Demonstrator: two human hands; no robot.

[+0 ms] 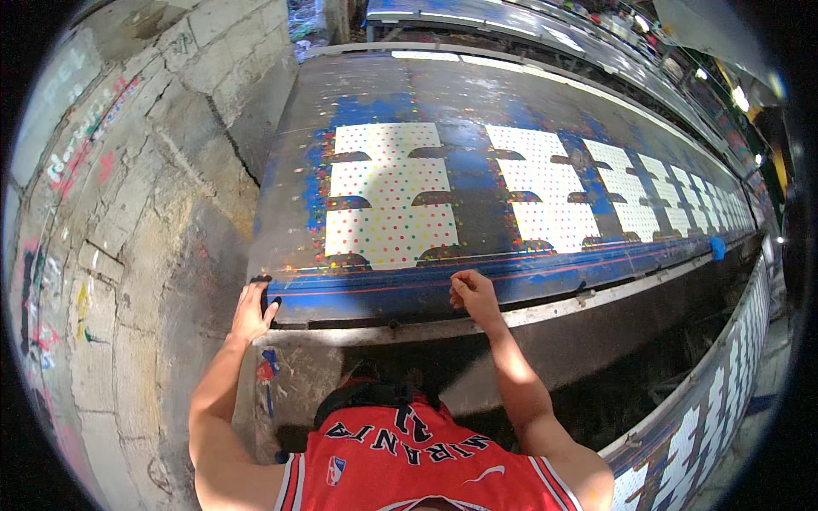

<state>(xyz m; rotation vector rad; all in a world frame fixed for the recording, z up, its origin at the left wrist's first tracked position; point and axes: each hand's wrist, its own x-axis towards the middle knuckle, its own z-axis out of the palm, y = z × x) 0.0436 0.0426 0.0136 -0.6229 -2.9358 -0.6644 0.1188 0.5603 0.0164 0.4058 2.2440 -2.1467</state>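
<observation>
My left hand (250, 313) rests at the near left corner of a long printing table (375, 294), its thumb apart from the fingers. Its fingertips look black. Over the table's blue-stained near edge is my right hand (475, 296), fingers curled together; whatever they may hold is hidden. Thin reddish lines run lengthwise along this edge. Beyond my hands lies a white cut-out fabric piece (388, 196) with multicoloured dots and notched sides. A second dotted white piece (545, 192) lies to its right, followed by several more along the table.
A rough concrete-block wall (128, 213) stands close on my left. A pale rail (562, 311) runs along the table's near side, with a small blue thing (717, 248) farther right. Another table with white pieces (690, 443) is at lower right, and more tables (511, 21) stand behind.
</observation>
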